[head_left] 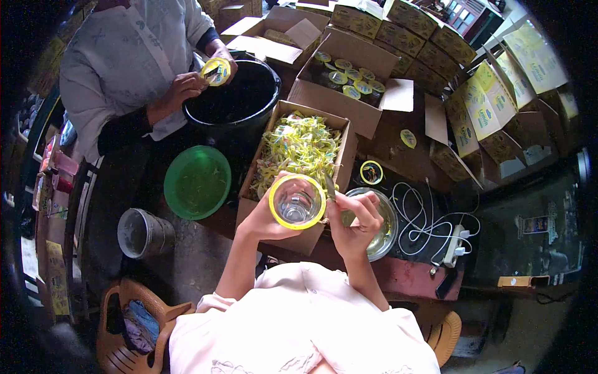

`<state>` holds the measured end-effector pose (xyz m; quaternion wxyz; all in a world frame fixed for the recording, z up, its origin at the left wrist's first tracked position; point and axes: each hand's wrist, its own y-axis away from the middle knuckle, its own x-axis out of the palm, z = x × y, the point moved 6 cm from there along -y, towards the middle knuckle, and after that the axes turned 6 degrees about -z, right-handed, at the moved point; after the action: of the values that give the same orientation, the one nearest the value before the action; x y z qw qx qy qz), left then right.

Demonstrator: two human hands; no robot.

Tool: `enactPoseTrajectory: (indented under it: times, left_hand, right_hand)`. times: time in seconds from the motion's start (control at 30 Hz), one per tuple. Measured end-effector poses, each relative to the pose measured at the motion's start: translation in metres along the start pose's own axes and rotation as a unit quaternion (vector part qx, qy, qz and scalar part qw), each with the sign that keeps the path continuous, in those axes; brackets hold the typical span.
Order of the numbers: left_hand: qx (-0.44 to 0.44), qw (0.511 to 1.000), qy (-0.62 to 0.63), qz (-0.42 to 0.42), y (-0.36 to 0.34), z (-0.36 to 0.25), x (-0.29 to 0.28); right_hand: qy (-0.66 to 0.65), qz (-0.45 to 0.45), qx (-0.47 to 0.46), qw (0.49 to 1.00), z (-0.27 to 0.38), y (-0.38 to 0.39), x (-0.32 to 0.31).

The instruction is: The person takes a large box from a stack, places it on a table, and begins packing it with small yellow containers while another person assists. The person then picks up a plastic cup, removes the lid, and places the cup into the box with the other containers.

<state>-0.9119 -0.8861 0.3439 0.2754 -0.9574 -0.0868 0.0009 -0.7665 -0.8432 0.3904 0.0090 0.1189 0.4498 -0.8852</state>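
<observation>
My left hand [265, 219] is wrapped around a clear plastic cup [298, 204] with a bright yellow rim, its open mouth turned up toward me. Close beside that rim, my right hand [354, 223] grips a small knife [330, 186], its blade pointing away from me. Whether the blade touches the rim I cannot tell. Both hands are over the near end of a cardboard box [246, 213] heaped with thin yellow plastic trimmings [298, 146]. Partly behind my right hand sits a clear round bowl [387, 234].
Across to the left, a person [140, 68] holds a yellow-lidded cup [216, 72] beside a black tub [240, 124]. A green basin [197, 182] and grey bucket [144, 234] stand nearer. Rightward lie a white cable [414, 230] and power strip [458, 246]. An open carton [336, 115] holds lidded cups.
</observation>
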Motion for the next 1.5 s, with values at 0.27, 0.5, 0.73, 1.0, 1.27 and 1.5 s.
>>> enactPoseTrajectory:
  times: [0.27,0.5,0.73,1.0,1.27,1.5]
  left_hand:
    - [0.003,0.999,0.041,-0.008,0.005,0.003,0.0]
    - [-0.027,0.999,0.01,0.018,0.008,0.004,0.002]
    - [-0.048,0.999,0.022,0.008,0.009,0.013,-0.001]
    - [-0.055,0.997,-0.009,0.061,0.012,0.022,-0.001]
    - [-0.058,0.996,0.058,-0.031,0.005,0.019,-0.012]
    - [-0.027,0.999,-0.011,-0.039,0.003,0.024,-0.018]
  right_hand:
    - [-0.015,0.017,-0.004,1.0,0.005,0.005,0.003]
    - [-0.014,0.019,0.005,1.0,0.003,0.006,0.009]
    - [-0.01,0.015,0.047,0.999,-0.007,0.006,0.004]
    - [-0.017,0.023,0.023,0.999,-0.007,0.005,0.013]
    - [-0.032,0.009,0.072,0.997,-0.013,0.006,0.011]
    - [0.0,0.009,0.049,0.999,-0.009,0.012,0.014]
